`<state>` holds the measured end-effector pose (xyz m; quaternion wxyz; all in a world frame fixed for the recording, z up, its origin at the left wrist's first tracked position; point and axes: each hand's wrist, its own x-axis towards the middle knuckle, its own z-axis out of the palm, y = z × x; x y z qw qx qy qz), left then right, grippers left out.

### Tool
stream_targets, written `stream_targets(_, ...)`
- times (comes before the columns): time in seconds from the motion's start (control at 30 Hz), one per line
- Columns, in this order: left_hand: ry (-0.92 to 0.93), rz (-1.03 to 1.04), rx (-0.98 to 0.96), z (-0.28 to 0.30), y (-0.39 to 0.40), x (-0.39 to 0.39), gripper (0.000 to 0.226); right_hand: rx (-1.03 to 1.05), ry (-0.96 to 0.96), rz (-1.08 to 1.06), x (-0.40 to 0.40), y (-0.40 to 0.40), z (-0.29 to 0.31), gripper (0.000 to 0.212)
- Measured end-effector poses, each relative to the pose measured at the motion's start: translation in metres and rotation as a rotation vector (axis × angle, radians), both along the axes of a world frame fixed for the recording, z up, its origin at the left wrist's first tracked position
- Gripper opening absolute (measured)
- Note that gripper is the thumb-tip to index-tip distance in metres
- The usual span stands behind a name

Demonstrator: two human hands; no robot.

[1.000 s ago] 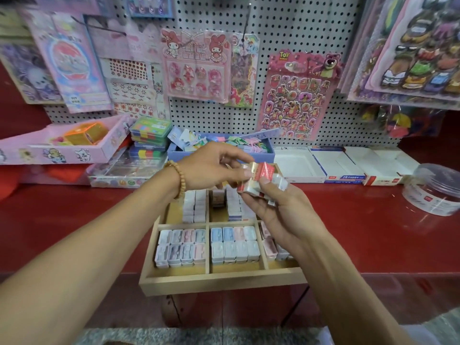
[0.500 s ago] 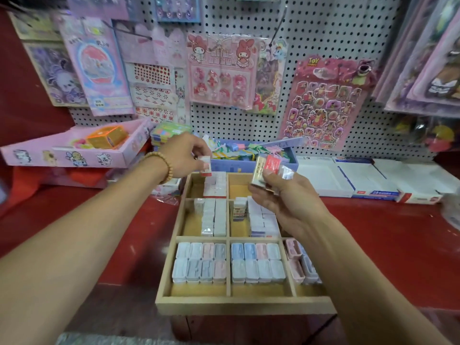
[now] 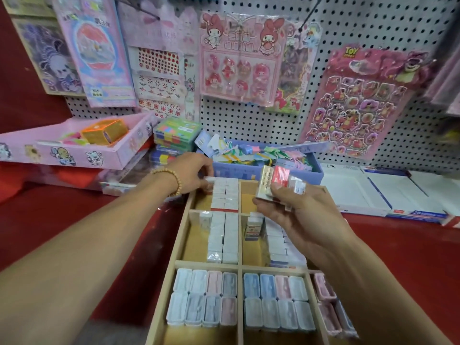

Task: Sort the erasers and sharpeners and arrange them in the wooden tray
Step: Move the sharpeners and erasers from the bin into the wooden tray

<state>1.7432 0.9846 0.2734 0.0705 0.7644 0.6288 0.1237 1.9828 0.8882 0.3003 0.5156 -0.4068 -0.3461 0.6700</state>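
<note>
A wooden tray [image 3: 171,285] with several compartments lies on the red counter. Its near compartments hold rows of pastel sharpeners [image 3: 202,298]; the middle ones hold white wrapped erasers [image 3: 222,235]. My left hand [image 3: 191,171] reaches to the far left compartment and pinches a white eraser [image 3: 209,180] beside the eraser rows [image 3: 225,194] there. My right hand [image 3: 296,211] hovers over the tray's far right part and grips a small stack of wrapped erasers [image 3: 278,181], one with a red label.
A blue box [image 3: 308,170] of mixed stationery stands just behind the tray. A pink box [image 3: 74,153] sits at the left, flat white boxes [image 3: 368,192] at the right. A pegboard [image 3: 373,33] hung with sticker packs rises behind.
My left hand took one eraser from the stack in my right hand and carried it left and down to the tray's far left compartment. The camera moved closer to the tray.
</note>
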Motion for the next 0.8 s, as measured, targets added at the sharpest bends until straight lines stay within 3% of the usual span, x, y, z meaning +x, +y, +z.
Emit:
stream_targets(0.1, -0.007, 0.042, 0.012, -0.002, -0.002, -0.002, 0.024, 0.011, 0.005, 0.010, -0.001, -0.003, -0.001, 0.022)
stream_targets(0.23, -0.075, 0.095, 0.020, 0.016, -0.009, 0.003, 0.051, 0.024, -0.043, 0.032, 0.003, -0.010, 0.000, 0.020)
stream_targets(0.37, -0.474, 0.043, 0.188, 0.052, -0.041, 0.029, 0.017, 0.038, -0.048, 0.009, 0.014, -0.022, 0.006, 0.013)
stream_targets(0.5, -0.716, -0.220, -0.005, 0.077, -0.088, 0.075, 0.009, 0.091, -0.100, 0.031, 0.028, -0.039, 0.017, 0.021)
stream_targets(0.63, -0.657, -0.369, -0.167, 0.088, -0.111, 0.113, 0.031, 0.125, -0.124, 0.051, 0.052, -0.061, 0.026, 0.026)
stream_targets(0.8, -0.615, -0.436, -0.195, 0.096, -0.128, 0.155, 0.033, 0.160, -0.125, 0.004, 0.086, -0.090, 0.032, 0.025)
